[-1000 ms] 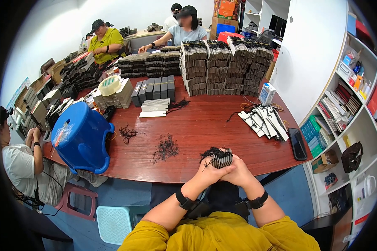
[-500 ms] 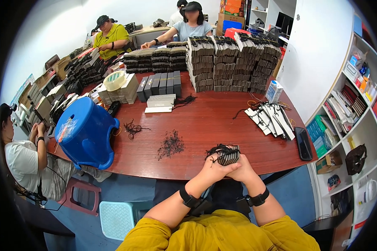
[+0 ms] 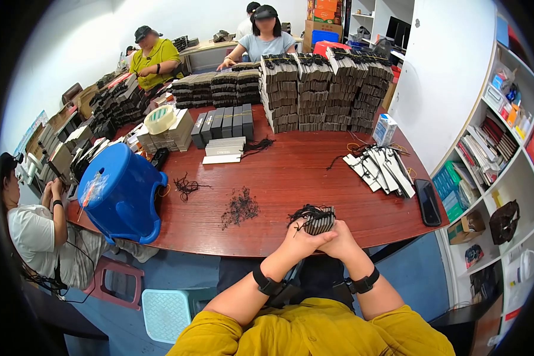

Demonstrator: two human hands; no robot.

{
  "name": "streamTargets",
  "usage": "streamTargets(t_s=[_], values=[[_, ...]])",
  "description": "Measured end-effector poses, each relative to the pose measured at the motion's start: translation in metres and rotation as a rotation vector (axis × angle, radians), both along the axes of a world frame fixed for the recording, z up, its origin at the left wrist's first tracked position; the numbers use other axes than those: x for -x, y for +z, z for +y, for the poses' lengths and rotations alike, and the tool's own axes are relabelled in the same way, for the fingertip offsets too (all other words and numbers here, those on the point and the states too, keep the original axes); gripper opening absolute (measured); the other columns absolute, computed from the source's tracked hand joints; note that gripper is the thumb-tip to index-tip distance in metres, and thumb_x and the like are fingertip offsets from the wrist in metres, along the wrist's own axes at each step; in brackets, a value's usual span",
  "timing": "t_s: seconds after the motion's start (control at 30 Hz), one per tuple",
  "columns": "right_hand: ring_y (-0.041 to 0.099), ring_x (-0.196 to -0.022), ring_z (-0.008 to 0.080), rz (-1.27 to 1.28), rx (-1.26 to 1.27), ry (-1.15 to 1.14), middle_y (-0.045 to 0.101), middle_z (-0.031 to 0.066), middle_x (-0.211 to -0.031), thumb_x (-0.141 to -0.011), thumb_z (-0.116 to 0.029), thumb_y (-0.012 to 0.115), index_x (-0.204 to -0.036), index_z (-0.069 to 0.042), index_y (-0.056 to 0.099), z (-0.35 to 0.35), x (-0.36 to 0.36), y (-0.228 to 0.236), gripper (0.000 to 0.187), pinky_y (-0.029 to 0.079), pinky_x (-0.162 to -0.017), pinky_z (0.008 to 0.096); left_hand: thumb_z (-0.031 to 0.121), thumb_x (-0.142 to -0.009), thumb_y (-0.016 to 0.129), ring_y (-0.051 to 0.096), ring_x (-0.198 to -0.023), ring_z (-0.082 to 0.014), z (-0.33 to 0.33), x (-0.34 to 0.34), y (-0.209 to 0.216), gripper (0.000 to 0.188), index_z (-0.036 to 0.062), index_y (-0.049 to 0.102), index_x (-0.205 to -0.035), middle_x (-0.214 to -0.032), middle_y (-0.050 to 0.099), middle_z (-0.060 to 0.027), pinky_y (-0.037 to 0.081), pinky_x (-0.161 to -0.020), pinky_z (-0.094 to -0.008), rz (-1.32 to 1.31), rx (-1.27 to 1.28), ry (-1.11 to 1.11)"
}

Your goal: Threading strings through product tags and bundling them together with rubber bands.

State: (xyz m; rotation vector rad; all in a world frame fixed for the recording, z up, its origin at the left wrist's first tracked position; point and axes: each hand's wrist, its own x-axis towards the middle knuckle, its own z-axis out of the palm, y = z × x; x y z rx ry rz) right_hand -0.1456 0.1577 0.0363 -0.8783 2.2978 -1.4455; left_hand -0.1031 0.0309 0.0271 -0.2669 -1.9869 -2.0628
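Note:
Both my hands close around a bundle of thin grey strips (image 3: pixel 320 223) with black cords, just above the table's near edge. My left hand (image 3: pixel 298 243) wraps its left side, with cords spilling over the fingers. My right hand (image 3: pixel 343 240) presses against the right side, its fingers partly hidden. Left of the bundle lies a loose scatter of short black threads (image 3: pixel 241 207). To the right, a fanned pile of white strips with black cords (image 3: pixel 381 171) rests on the table.
A blue plastic stool (image 3: pixel 117 190) stands on the table at left, near a black cord tangle (image 3: pixel 187 187). Tall strip stacks (image 3: pixel 279 95), dark boxes (image 3: pixel 222 126) and a tape roll (image 3: pixel 159 120) are farther back. A phone (image 3: pixel 427 203) lies at right. Other people sit around the table.
The view has shifted slightly. My hands keep their grip on the bundle, which is turned a little so more of the strips' faces show. The person at the back has shifted their arm.

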Motion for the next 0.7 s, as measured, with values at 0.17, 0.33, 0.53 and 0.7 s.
streamTargets(t_s=[0.17, 0.33, 0.53, 0.7], values=[[0.064, -0.084, 0.0163, -0.05, 0.064, 0.008, 0.067, 0.0068, -0.091, -0.071, -0.012, 0.072, -0.097, -0.003, 0.062, 0.0002, -0.0018, 0.0043, 0.029, 0.05, -0.074, 0.0279, 0.014, -0.072, 0.074, 0.057, -0.08, -0.0126, -0.0002, 0.0015, -0.0009, 0.032, 0.0023, 0.061, -0.099, -0.088, 0.063, -0.0049, 0.047, -0.076, -0.0284, 0.068, 0.107, 0.037], [0.064, -0.084, 0.0158, 0.034, -0.013, 0.012, 0.067, 0.0064, -0.092, -0.071, -0.011, 0.072, -0.096, -0.004, 0.063, -0.0002, -0.0009, 0.0035, 0.028, 0.05, -0.074, 0.0283, 0.016, -0.071, 0.075, 0.057, -0.08, -0.0131, -0.0003, 0.0028, -0.004, 0.032, 0.0026, 0.062, -0.097, -0.088, 0.063, -0.0051, 0.047, -0.076, -0.028, 0.062, 0.025, 0.033], [0.064, -0.083, 0.016, 0.032, 0.01, 0.017, 0.067, 0.0066, -0.091, -0.071, -0.012, 0.072, -0.097, -0.003, 0.063, 0.0003, -0.0004, 0.0031, 0.029, 0.05, -0.074, 0.0285, 0.016, -0.07, 0.077, 0.057, -0.079, -0.013, 0.0004, 0.0028, -0.0054, 0.033, 0.0027, 0.062, -0.096, -0.088, 0.063, -0.0046, 0.047, -0.075, -0.0277, 0.028, 0.009, 0.019], [0.064, -0.083, 0.0156, 0.038, 0.0, 0.008, 0.067, 0.0067, -0.089, -0.07, -0.013, 0.072, -0.096, -0.005, 0.063, 0.0008, -0.002, -0.0009, 0.028, 0.05, -0.074, 0.0282, 0.019, -0.069, 0.078, 0.059, -0.08, -0.0132, 0.0024, -0.0001, -0.0012, 0.03, 0.0018, 0.066, -0.089, -0.087, 0.064, -0.003, 0.047, -0.077, -0.0283, 0.046, -0.007, 0.042]])
